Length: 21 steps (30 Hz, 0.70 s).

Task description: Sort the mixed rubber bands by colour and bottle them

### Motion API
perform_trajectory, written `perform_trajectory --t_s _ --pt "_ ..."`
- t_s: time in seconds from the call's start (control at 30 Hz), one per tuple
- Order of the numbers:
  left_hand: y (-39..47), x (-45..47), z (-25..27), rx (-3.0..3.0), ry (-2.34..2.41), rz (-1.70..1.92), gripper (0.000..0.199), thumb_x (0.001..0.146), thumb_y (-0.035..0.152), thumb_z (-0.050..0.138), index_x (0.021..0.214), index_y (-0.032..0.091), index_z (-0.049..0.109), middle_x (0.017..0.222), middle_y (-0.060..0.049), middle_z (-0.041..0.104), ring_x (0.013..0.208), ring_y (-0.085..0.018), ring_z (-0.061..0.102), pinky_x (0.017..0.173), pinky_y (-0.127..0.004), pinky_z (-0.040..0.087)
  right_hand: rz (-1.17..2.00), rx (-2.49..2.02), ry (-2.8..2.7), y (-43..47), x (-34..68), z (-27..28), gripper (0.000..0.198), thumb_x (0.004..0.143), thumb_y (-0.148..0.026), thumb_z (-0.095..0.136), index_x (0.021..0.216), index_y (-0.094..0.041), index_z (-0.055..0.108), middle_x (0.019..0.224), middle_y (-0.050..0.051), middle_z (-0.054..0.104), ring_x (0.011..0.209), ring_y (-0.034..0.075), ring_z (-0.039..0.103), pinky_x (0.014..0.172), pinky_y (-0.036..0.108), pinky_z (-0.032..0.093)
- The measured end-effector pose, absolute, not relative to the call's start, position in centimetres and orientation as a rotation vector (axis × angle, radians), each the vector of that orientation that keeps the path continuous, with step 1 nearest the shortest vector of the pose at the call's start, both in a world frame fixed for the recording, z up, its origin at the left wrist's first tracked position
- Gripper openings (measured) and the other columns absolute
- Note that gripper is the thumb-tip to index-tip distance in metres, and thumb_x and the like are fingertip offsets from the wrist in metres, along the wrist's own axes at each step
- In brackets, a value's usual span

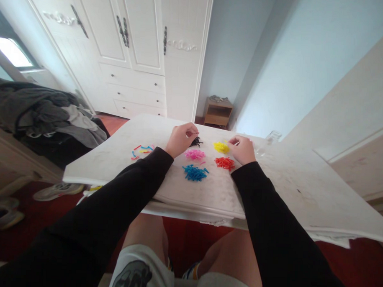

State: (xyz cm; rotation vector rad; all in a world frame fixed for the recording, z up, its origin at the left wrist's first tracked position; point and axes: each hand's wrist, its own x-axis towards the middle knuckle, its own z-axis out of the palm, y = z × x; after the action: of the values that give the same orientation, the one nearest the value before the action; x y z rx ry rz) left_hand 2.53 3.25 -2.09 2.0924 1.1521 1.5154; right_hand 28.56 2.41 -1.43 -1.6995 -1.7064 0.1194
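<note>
Small heaps of short, thin pieces lie on the white table, sorted by colour. My left hand (pixel 181 139) is over the black heap (pixel 196 141), thumb and forefinger pinched together; anything between the fingertips is too small to make out. At the right side of the yellow heap (pixel 221 147), my right hand (pixel 243 150) has its fingers curled in a pinch, their content hidden. Between the hands sits a pink heap (pixel 195 155), and a red heap (pixel 224 163) lies below my right hand. Nearest my body is the blue heap (pixel 195 173).
Left of my left forearm, several loose mixed-colour pieces (pixel 144 149) are scattered on the white table (pixel 280 192). Clear plastic packaging (pixel 270 140) rests at its far right. Clothes (pixel 48 109) are piled at the left, and a white wardrobe (pixel 130 87) stands beyond the table.
</note>
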Motion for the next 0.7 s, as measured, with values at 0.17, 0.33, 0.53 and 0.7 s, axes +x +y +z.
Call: perform_trajectory --t_s 0.17,0.33,0.53,0.7 --pt "3.8 2.1 -2.1 1.943 1.307 1.596 0.013 0.078 0.009 0.075 0.085 0.016 0.065 0.086 -0.003 0.076 0.07 -0.013 0.068 0.069 -0.025 0.053 0.149 -1.725 -1.717 2.5 28.5 -1.6 0.003 0.076 -0.02 0.064 0.075 -0.02 0.067 0.08 0.003 0.072 0.074 0.019 0.062 0.073 0.032 0.047" --pt "4.2 2.0 -2.3 1.872 1.377 1.576 0.02 0.075 0.009 0.076 0.081 0.018 0.061 0.071 0.001 0.069 0.066 -0.013 0.065 0.066 -0.025 0.052 0.137 -1.718 -1.706 2.4 28.3 -1.5 0.009 0.08 -0.024 0.062 0.073 -0.021 0.064 0.078 0.003 0.071 0.071 0.019 0.061 0.074 0.032 0.046" --pt "4.6 1.7 -2.8 1.869 1.437 1.447 0.017 0.078 0.013 0.073 0.086 0.019 0.06 0.074 -0.001 0.074 0.066 -0.016 0.068 0.069 -0.028 0.054 0.12 -1.701 -1.702 2.2 28.1 -1.4 0.009 0.079 -0.024 0.06 0.071 -0.021 0.063 0.078 0.003 0.071 0.072 0.019 0.06 0.075 0.032 0.045" --pt "4.9 1.4 -2.9 1.919 1.513 1.456 0.007 0.084 0.015 0.065 0.086 0.02 0.061 0.082 -0.003 0.076 0.075 -0.017 0.07 0.077 -0.029 0.056 0.131 -1.7 -1.708 2.2 28.1 -1.4 0.011 0.079 -0.024 0.06 0.069 -0.021 0.062 0.077 0.003 0.07 0.072 0.019 0.06 0.074 0.032 0.045"
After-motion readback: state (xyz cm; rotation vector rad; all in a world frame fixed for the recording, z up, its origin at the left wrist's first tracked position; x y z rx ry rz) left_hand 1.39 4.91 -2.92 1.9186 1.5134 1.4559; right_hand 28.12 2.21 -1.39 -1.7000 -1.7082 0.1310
